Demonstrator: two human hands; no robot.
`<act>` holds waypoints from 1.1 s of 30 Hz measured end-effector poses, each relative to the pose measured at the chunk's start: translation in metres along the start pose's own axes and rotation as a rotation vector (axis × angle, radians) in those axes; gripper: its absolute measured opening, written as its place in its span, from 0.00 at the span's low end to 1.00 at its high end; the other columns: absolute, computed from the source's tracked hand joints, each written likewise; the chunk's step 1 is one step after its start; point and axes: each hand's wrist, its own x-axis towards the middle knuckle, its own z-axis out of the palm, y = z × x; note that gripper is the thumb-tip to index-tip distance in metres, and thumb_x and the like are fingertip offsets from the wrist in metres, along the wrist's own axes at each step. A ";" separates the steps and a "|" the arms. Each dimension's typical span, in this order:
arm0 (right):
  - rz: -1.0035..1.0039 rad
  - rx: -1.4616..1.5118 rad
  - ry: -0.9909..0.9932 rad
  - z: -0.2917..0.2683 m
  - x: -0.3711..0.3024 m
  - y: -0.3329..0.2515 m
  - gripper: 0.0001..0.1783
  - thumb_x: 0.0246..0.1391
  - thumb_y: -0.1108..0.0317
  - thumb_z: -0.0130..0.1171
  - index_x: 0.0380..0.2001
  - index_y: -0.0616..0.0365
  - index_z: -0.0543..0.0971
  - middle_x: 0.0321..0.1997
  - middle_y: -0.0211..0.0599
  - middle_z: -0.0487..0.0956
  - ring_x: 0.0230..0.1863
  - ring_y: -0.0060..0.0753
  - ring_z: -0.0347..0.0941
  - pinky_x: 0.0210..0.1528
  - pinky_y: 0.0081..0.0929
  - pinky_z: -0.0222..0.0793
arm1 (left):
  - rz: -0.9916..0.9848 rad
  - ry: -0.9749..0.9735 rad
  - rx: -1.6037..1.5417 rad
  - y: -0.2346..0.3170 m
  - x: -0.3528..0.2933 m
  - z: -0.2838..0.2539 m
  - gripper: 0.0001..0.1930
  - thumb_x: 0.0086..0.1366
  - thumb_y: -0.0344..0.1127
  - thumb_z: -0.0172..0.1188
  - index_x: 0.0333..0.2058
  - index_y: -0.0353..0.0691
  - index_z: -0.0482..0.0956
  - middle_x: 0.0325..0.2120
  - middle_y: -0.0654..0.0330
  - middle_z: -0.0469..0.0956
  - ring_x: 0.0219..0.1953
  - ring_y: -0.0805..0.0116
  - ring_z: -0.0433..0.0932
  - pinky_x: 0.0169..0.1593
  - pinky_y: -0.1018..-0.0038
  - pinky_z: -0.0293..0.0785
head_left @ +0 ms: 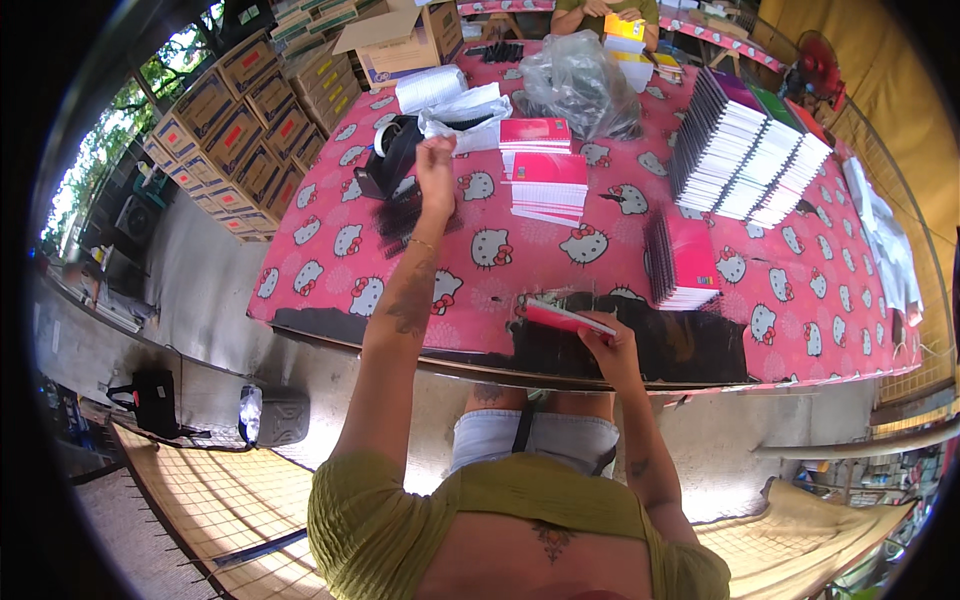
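Note:
My right hand (615,350) grips a thin pink-covered notebook (565,316) by its right end, tilted over the black patch at the table's near edge. Reaching far forward, my left hand (436,172) is raised with its fingers drawn together beside a black tape dispenser (388,165). Whatever is in those fingers is too small to make out. Beneath the left wrist lie black spiral binding coils (400,222). Two stacks of unbound pink notebooks, a nearer one (549,185) and a farther one (535,132), stand right of that hand. Spiral-bound pink notebooks (690,258) are piled farther right.
A tall stack of spiral notebooks (745,150) rises at the right. Clear plastic bags (582,85) and white wrapping (470,108) lie farther back. Across the table, a person's hands (610,10) are near yellow notebooks (625,32). Cartons (225,130) are stacked at the left.

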 end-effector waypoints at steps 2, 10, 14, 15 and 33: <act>0.000 0.022 -0.012 -0.002 0.004 0.004 0.13 0.59 0.74 0.64 0.47 0.60 0.82 0.37 0.25 0.80 0.33 0.12 0.68 0.33 0.13 0.63 | 0.029 -0.025 0.126 0.008 0.000 0.001 0.05 0.69 0.25 0.59 0.38 0.41 0.71 0.36 0.62 0.77 0.45 0.71 0.77 0.54 0.74 0.71; 0.051 0.078 -0.030 0.011 0.003 -0.007 0.10 0.59 0.74 0.62 0.45 0.61 0.82 0.33 0.27 0.80 0.32 0.15 0.70 0.34 0.16 0.64 | 0.069 -0.025 0.051 0.030 0.022 -0.028 0.07 0.67 0.26 0.61 0.41 0.42 0.73 0.33 0.65 0.78 0.37 0.74 0.78 0.45 0.75 0.74; 0.062 0.059 -0.029 0.006 0.006 -0.009 0.11 0.59 0.74 0.62 0.46 0.59 0.82 0.32 0.27 0.80 0.31 0.13 0.68 0.32 0.15 0.62 | -0.202 0.060 -0.208 0.060 0.030 -0.016 0.11 0.75 0.41 0.51 0.47 0.41 0.75 0.33 0.66 0.79 0.34 0.77 0.78 0.37 0.81 0.70; 0.058 0.040 -0.021 0.004 0.004 -0.007 0.12 0.59 0.74 0.62 0.46 0.59 0.82 0.32 0.26 0.80 0.30 0.13 0.68 0.31 0.15 0.62 | -0.226 -0.020 -0.119 0.067 0.017 -0.008 0.11 0.75 0.41 0.51 0.46 0.42 0.75 0.33 0.66 0.79 0.33 0.78 0.77 0.37 0.82 0.69; 0.074 0.027 -0.039 0.004 0.007 -0.016 0.13 0.60 0.76 0.59 0.49 0.59 0.82 0.39 0.30 0.82 0.37 0.15 0.72 0.41 0.16 0.68 | -0.067 -0.521 0.585 0.152 -0.217 0.000 0.09 0.64 0.29 0.64 0.42 0.34 0.83 0.29 0.58 0.82 0.25 0.73 0.78 0.28 0.78 0.72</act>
